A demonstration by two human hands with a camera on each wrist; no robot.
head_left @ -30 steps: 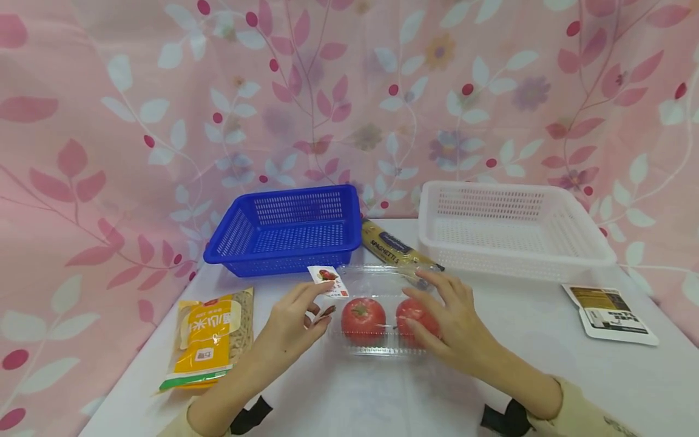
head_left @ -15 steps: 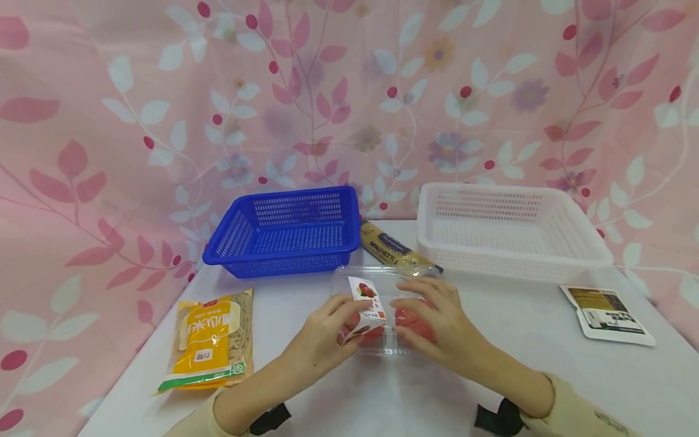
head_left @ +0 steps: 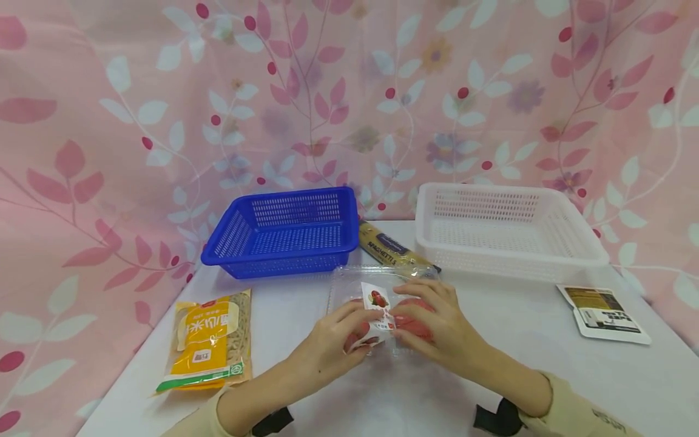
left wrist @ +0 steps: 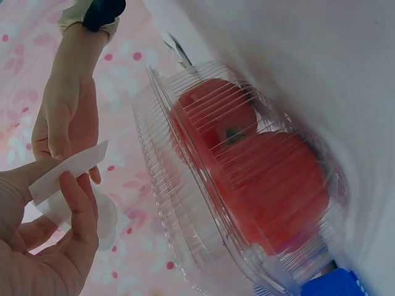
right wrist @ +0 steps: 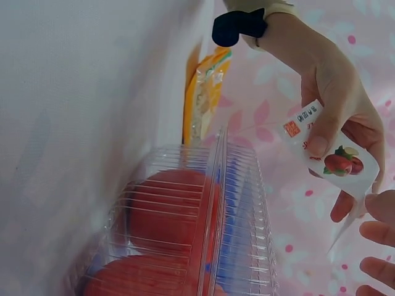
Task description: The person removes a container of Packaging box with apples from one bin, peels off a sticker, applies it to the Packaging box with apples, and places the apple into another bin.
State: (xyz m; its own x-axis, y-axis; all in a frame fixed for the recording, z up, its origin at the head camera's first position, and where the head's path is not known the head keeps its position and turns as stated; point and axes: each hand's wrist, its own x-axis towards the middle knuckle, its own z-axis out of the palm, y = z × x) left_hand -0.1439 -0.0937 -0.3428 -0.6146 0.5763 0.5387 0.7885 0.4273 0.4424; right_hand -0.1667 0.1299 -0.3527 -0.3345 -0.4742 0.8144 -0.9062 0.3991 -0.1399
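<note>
In the head view my left hand (head_left: 333,340) pinches a white paper label (head_left: 377,298) with a red fruit picture, holding it above a clear plastic clamshell box (head_left: 349,280). Its thumb lies across the printed face in the right wrist view, where the label (right wrist: 336,157) bends at its lower end. My right hand (head_left: 445,325) hovers over the box's right side, fingers loosely bent, fingertips close to the label's edge. Two red tomatoes (left wrist: 274,188) sit inside the box, seen through its ribbed wall; from the head view the hands and label partly cover them.
Behind the box stand a blue basket (head_left: 289,261) and a white basket (head_left: 513,258). A spaghetti packet (head_left: 390,246) lies between them. A yellow food bag (head_left: 204,340) is on the left, and a small white-and-brown pouch (head_left: 606,315) on the right.
My left hand has carried the label rightward from the box's left edge to above its middle. My right hand has shifted only slightly, its fingers drawing nearer the label.
</note>
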